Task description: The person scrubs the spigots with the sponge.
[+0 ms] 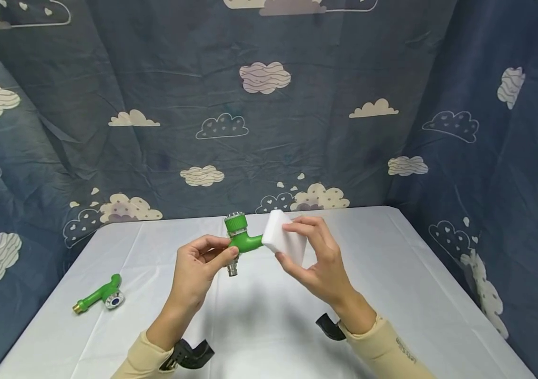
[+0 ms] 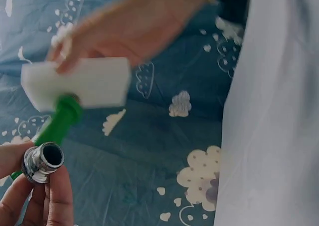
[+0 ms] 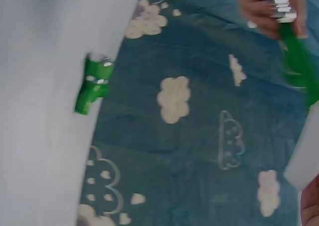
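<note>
A green plastic tap [image 1: 242, 239] with chrome ends is held above the white table [image 1: 392, 252] by my left hand [image 1: 201, 266], fingers pinched round its lower chrome end [image 2: 42, 161]. My right hand [image 1: 318, 258] grips a white sponge block [image 1: 284, 238] and presses it against the tap's right end. In the left wrist view the sponge [image 2: 79, 84] sits over the green spout [image 2: 60, 121]. The right wrist view shows the tap [image 3: 294, 46] at the top right, blurred.
A second green tap [image 1: 100, 296] with a brass tip lies on the table at the left, also seen in the right wrist view as the second tap [image 3: 93, 85]. Dark blue cloud-print cloth [image 1: 269, 116] walls the table at the back and both sides.
</note>
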A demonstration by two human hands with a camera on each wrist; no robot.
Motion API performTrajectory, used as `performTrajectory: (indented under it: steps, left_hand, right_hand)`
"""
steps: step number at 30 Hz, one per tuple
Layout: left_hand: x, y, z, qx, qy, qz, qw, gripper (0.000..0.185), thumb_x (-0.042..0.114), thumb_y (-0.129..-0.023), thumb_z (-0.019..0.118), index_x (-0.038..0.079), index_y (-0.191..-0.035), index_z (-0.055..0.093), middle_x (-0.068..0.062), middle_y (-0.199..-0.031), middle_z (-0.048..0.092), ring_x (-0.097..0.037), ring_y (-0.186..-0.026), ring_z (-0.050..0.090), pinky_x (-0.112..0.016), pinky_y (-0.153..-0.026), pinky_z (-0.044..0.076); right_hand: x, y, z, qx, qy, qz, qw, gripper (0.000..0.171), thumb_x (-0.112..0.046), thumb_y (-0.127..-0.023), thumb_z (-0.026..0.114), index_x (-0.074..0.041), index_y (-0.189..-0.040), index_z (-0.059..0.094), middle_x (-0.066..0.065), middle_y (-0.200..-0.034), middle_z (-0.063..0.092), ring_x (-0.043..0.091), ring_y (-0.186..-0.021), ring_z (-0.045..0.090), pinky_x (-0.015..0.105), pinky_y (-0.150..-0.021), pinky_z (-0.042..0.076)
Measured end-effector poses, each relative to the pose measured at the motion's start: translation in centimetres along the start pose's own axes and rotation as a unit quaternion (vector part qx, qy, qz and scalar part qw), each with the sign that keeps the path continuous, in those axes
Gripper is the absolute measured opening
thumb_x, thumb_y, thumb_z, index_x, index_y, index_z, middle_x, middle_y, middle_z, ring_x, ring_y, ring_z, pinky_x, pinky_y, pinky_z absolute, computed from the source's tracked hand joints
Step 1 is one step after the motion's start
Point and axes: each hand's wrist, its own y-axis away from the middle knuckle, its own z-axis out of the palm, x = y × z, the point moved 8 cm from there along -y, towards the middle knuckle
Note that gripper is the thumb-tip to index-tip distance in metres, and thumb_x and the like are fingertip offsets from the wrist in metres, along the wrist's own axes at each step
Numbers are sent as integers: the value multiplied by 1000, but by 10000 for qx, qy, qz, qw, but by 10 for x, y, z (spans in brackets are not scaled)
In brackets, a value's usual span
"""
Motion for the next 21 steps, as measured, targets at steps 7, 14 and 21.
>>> performTrajectory:
  steps: [7, 14, 21]
  left_hand:
    - [2, -2, -4, -83, 70, 41, 9999, 23, -9, -90, 80, -16, -110, 72, 6, -96, 77, -8, -86, 75, -21, -79, 65]
    - [-8, -5, 1, -76, 215, -101, 9997, 24, -9, -89, 80, -18, -110, 70, 3, -96, 76, -8, -84, 75, -22, -78, 65]
    - [-11, -8, 1, -615, 13, -104, 9981, 27, -2, -93, 81, -15, -115, 72, 5, -97, 76, -8, -86, 76, -23, -80, 65]
  right_hand:
    - [29, 2, -6, 181, -134, 731, 9971, 47, -1, -88, 80, -5, -132, 65, 13, -127, 67, 18, -111, 62, 24, -89, 56]
    - [24, 2, 2, -222, -432, 450, 9978, 46, -4, -88, 78, -5, -132, 65, 13, -126, 67, 19, -108, 63, 27, -88, 56]
    - [62, 6, -11, -6, 580, 1165, 9915, 46, -13, -91, 84, -8, -133, 66, 13, -129, 67, 26, -108, 65, 38, -87, 58]
